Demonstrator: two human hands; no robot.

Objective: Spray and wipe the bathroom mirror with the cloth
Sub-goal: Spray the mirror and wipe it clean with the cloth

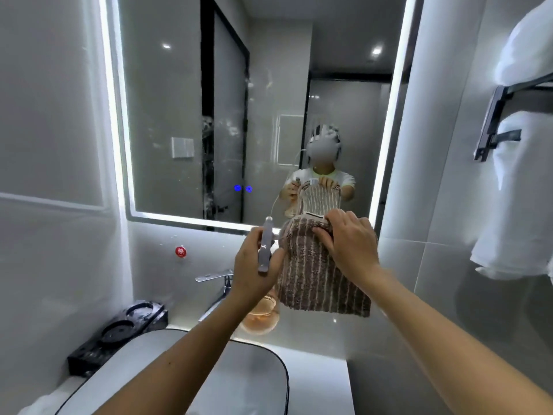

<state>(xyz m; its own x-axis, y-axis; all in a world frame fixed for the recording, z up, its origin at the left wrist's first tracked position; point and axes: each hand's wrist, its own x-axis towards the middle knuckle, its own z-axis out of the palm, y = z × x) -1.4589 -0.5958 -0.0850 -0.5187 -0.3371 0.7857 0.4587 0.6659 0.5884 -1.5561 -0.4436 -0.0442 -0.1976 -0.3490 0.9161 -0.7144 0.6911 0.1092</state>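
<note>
A large lit-edge mirror (185,115) fills the wall ahead, with splash marks across its middle. My left hand (254,268) grips a spray bottle (265,250) by its grey trigger head; the clear amber body hangs below the hand. My right hand (350,241) holds a brown striped cloth (317,277) by its top edge, just under the mirror's lower right corner. The cloth hangs down in front of the wall. Both hands sit close together, nearly touching.
A white basin (167,375) lies below, with a chrome tap (214,280) behind it. A black tray (119,330) stands to the left. White towels (520,193) hang on a black rack at the right. A red sticker (180,251) marks the wall.
</note>
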